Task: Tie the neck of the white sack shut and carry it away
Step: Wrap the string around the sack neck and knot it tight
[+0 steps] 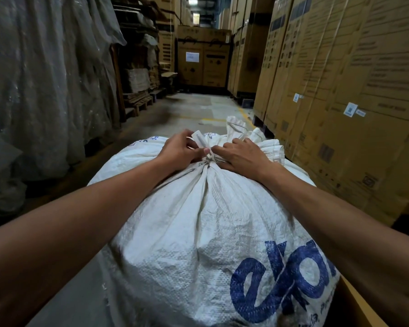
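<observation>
Left of the concrete aisle floor point(194, 109): plastic-wrapped goods point(45, 79), wooden pallets point(139, 103). Right of it: stacked cardboard cartons point(340, 79). At its far end: labelled cartons point(203, 64).

Two bare forearms entered from the lower corners of the head view, each uncovered along all of its visible length, with no sleeve edge showing. The left hand point(178, 149) and the right hand point(242, 155) were ungloved, and their visible fingers and wrists carried no ring, watch or band. A short, pale thumbnail point(206, 151) showed on the left hand, and the knuckles of both hands appeared as low ridges.
</observation>
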`<action>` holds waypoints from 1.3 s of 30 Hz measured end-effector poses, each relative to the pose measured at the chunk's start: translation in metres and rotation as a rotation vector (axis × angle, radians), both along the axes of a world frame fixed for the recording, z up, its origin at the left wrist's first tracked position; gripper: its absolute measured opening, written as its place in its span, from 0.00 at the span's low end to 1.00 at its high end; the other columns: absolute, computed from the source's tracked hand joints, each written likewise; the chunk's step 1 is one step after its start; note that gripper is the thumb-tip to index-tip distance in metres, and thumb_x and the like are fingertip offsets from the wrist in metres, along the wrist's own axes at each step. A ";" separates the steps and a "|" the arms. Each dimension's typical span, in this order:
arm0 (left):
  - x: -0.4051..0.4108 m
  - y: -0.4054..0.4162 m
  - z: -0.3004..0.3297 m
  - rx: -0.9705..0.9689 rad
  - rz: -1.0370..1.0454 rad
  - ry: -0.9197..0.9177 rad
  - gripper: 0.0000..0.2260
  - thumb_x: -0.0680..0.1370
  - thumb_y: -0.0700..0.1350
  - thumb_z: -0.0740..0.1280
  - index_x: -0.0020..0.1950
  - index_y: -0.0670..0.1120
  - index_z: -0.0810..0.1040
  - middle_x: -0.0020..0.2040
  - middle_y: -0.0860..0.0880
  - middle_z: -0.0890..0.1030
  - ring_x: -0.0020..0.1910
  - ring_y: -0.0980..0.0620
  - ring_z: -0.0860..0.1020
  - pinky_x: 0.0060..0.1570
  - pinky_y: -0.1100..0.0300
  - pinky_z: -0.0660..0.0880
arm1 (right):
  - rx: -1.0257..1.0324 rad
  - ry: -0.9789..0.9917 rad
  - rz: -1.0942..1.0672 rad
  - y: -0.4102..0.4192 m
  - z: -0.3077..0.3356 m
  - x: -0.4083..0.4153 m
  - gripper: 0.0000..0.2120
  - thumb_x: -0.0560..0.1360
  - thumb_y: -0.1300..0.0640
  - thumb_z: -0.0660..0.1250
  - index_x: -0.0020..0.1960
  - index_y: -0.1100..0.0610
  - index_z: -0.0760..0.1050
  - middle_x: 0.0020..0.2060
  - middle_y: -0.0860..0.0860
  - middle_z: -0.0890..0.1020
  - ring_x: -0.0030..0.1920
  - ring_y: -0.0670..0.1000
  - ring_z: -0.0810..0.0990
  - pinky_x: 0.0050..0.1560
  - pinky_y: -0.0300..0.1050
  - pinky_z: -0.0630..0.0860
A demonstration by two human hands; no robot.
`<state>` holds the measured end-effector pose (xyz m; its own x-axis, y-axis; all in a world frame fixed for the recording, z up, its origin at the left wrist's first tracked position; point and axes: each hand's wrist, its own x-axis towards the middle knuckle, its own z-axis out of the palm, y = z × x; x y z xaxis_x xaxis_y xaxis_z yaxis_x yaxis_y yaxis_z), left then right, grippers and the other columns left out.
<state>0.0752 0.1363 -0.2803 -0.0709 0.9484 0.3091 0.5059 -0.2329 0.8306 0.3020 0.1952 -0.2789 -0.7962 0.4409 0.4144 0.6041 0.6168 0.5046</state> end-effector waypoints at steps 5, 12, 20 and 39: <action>-0.008 0.005 -0.006 0.024 -0.115 0.069 0.27 0.65 0.64 0.82 0.56 0.49 0.84 0.51 0.49 0.89 0.55 0.42 0.87 0.61 0.38 0.81 | 0.005 -0.004 -0.011 0.002 0.001 -0.002 0.34 0.77 0.33 0.39 0.69 0.48 0.71 0.52 0.54 0.84 0.52 0.60 0.80 0.50 0.55 0.71; 0.000 0.003 -0.001 0.048 0.009 0.086 0.14 0.72 0.53 0.84 0.53 0.50 0.87 0.46 0.53 0.89 0.49 0.50 0.88 0.58 0.46 0.82 | 0.017 0.009 0.007 0.004 -0.003 0.000 0.31 0.79 0.34 0.42 0.67 0.50 0.73 0.49 0.55 0.84 0.48 0.61 0.81 0.48 0.56 0.73; -0.004 0.001 -0.005 0.011 -0.063 0.059 0.26 0.63 0.64 0.82 0.54 0.51 0.85 0.49 0.53 0.90 0.52 0.49 0.88 0.61 0.43 0.82 | -0.031 -0.013 -0.032 0.000 0.002 -0.002 0.36 0.76 0.32 0.38 0.71 0.48 0.70 0.53 0.54 0.83 0.53 0.61 0.80 0.51 0.55 0.71; -0.003 0.009 -0.010 0.006 -0.065 -0.113 0.28 0.57 0.61 0.84 0.51 0.49 0.87 0.48 0.41 0.88 0.47 0.44 0.87 0.60 0.37 0.82 | -0.139 -0.082 -0.100 -0.008 0.015 -0.006 0.31 0.77 0.34 0.44 0.69 0.49 0.71 0.56 0.53 0.82 0.55 0.60 0.78 0.51 0.54 0.67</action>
